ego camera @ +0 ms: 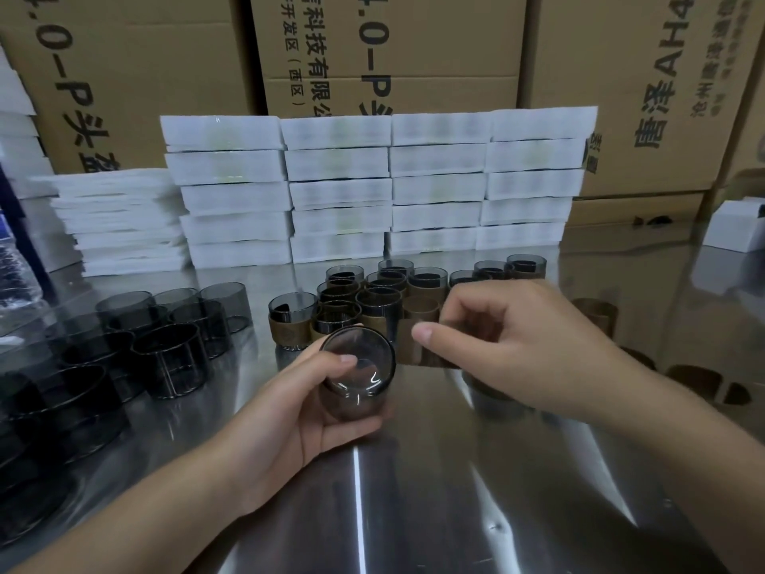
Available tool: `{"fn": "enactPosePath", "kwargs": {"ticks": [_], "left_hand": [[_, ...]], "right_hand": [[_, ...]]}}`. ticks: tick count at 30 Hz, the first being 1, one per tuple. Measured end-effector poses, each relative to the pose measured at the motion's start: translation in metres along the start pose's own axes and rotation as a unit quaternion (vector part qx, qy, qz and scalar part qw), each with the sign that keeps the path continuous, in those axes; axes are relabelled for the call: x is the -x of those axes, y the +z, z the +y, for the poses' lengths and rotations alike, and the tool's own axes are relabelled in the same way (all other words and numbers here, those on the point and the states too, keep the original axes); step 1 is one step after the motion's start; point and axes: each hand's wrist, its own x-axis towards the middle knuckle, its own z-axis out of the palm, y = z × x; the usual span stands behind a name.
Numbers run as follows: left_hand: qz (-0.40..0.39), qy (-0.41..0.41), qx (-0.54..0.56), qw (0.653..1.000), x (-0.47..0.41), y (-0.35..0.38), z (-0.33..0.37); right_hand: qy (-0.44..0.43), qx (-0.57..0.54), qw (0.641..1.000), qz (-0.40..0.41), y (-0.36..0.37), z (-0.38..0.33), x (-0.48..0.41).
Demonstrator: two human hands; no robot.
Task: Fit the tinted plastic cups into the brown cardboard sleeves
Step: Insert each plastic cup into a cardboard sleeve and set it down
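My left hand (298, 403) grips a tinted plastic cup (358, 372) above the steel table, its mouth tilted toward me. My right hand (509, 345) pinches a brown cardboard sleeve (414, 345) just right of that cup, thumb on the near side. Behind them stands a cluster of cups in sleeves (372, 300). Bare tinted cups (165, 350) crowd the table's left side. Loose empty sleeves (596, 314) lie at the right.
Stacks of white foam trays (372, 188) line the back of the steel table (414, 490), with large cardboard cartons (393, 47) behind. A water bottle (16, 275) stands at the far left, a small white box (730, 229) at the far right.
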Motion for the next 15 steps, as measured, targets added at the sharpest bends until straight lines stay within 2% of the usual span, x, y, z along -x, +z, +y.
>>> {"fn": "enactPosePath", "kwargs": {"ticks": [5,11,15], "left_hand": [[0.005,-0.020,0.010,1.000,0.004,0.008,0.004],[-0.019,-0.023,-0.024,0.999,0.009,0.017,0.008],[-0.048,-0.006,-0.007,0.999,0.009,0.016,0.007]], "right_hand": [[-0.053,-0.018,0.997,0.061,0.013,0.004,0.001],[-0.128,0.020,0.992,0.011,0.027,0.003,0.006],[-0.188,0.062,0.980,0.007,0.034,0.001,0.009]]}}
